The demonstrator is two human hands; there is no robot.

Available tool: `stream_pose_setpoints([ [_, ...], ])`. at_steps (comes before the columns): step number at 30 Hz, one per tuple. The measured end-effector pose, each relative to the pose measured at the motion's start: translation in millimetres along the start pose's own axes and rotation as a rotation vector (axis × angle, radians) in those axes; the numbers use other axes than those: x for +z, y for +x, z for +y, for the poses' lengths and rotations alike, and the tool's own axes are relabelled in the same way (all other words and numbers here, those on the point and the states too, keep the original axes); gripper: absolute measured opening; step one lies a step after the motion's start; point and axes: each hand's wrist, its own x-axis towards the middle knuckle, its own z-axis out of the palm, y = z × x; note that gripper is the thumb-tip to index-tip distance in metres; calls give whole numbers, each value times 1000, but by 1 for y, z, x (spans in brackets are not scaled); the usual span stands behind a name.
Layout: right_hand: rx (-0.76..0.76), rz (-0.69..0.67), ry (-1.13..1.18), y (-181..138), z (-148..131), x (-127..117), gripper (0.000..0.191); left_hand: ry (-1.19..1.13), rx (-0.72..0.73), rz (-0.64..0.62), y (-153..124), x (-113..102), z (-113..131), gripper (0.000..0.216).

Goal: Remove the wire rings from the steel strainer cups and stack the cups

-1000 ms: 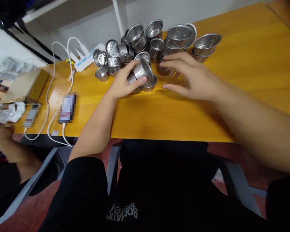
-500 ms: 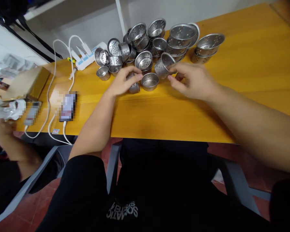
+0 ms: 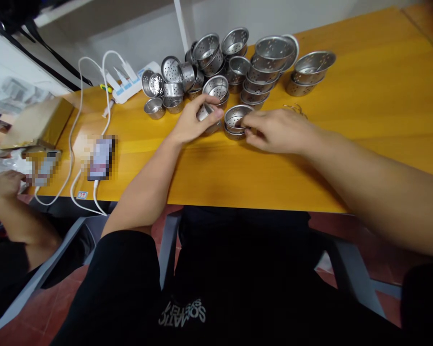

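Note:
My left hand (image 3: 195, 120) is curled round a tilted small perforated metal cup (image 3: 210, 124), its thumb along the near side. To the right, my right hand (image 3: 277, 130) pinches the rim of another perforated metal cup (image 3: 235, 115). That cup sits upright in or on a lower metal cup (image 3: 234, 136), whose rim shows just beneath it. The two hands are close together, with the cups between them. A nested stack of perforated cups (image 3: 254, 96) stands just behind my right hand.
Several more perforated cups (image 3: 206, 47) are piled at the back, and a separate stack (image 3: 305, 86) is to the right. Thin wiry loops (image 3: 296, 110) lie past my right wrist. Leftward are a power strip (image 3: 133, 86), a phone (image 3: 101, 158), white cables and another person's hand (image 3: 5, 185).
My right hand has lowered its cup leftward onto the cup that stood between my hands. My left hand has shifted slightly right with its cup.

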Motion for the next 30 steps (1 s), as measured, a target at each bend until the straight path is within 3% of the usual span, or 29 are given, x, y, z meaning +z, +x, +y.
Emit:
stream_pose_setpoints([
  [4, -21, 9, -3, 0, 0, 2, 45, 58, 17, 55, 4, 1, -4, 152],
  [9, 54, -8, 54, 2, 2, 6, 46, 99, 9, 75, 7, 2, -10, 139],
  [13, 115, -11, 52, 3, 7, 8, 60, 116, 11, 105, 10, 4, -16, 135],
  [18, 119, 183, 204, -3, -1, 0, 66, 195, 66, 149, 8, 10, -6, 140],
  [21, 61, 218, 252, -5, -14, -5, 64, 259, 168, 115, 3, 17, 7, 130],
  [26, -125, 206, 199, -3, -15, 8, 67, 150, 470, 77, -2, 37, 17, 83],
  [30, -199, 218, 187, -3, -6, 17, 54, 117, 412, -2, -1, 41, 10, 93],
])
